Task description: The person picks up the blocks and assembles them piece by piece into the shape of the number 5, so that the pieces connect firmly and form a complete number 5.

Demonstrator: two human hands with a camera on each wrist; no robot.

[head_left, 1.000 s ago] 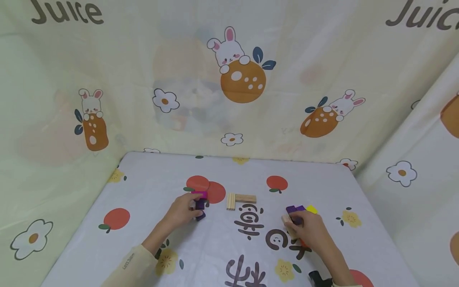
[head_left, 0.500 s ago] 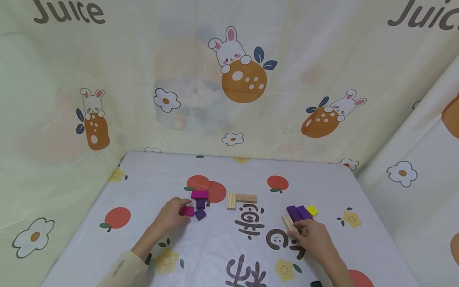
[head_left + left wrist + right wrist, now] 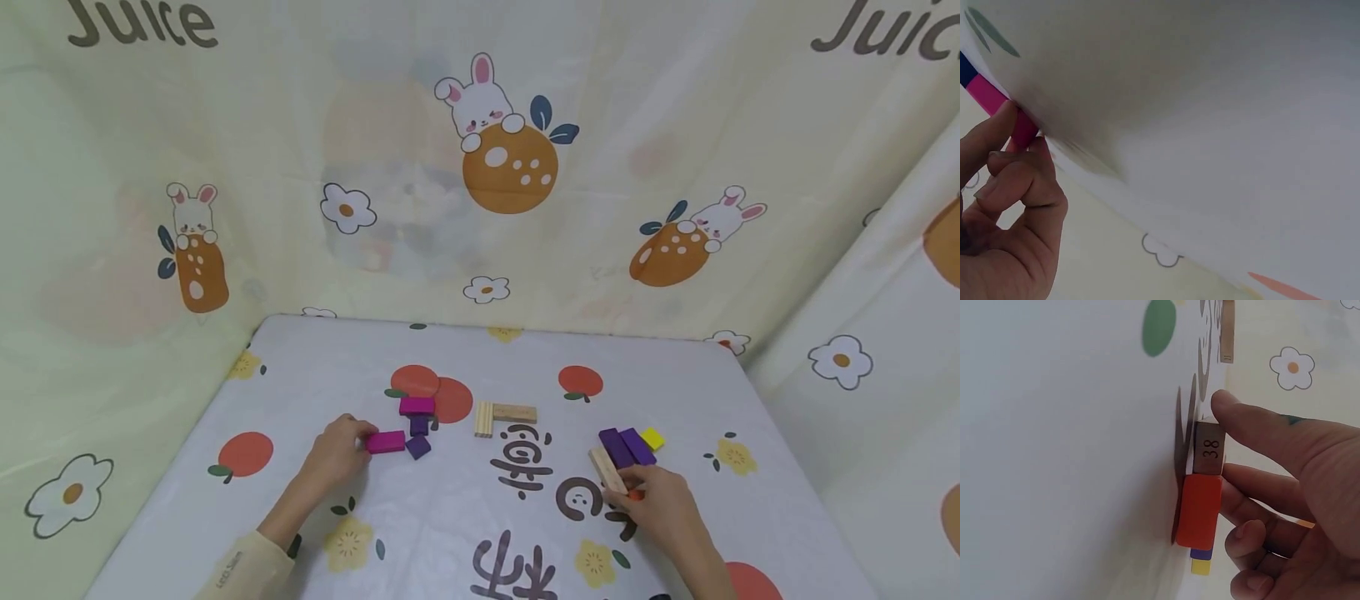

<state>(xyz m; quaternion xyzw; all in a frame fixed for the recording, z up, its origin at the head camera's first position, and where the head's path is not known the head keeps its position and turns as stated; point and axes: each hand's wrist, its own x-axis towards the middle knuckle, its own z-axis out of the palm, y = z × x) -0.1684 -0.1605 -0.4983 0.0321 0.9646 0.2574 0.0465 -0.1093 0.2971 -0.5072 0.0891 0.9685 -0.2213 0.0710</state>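
Note:
In the head view my left hand (image 3: 337,450) is at the left end of a pink block (image 3: 386,442). The left wrist view shows thumb and fingers pinching the end of that pink block (image 3: 996,103). Touching its right end is a dark purple block (image 3: 418,447); another purple block (image 3: 419,427) and a second pink block (image 3: 417,406) lie behind. My right hand (image 3: 660,500) pinches the near end of a plain wooden block (image 3: 606,469), marked 38 in the right wrist view. Beside it are two purple blocks (image 3: 627,447), a yellow block (image 3: 652,439) and an orange-red block (image 3: 1200,511).
Two plain wooden blocks (image 3: 513,413) form a corner at the table's middle. A patterned white cloth (image 3: 300,375) covers the table, and printed curtains (image 3: 405,250) rise behind and at the sides. Part of a black object (image 3: 660,597) shows at the bottom edge.
My left hand has moved left and toward me, from the purple blocks to the outer end of a pink block now lying beside them. The right hand has shifted slightly down the wooden block.

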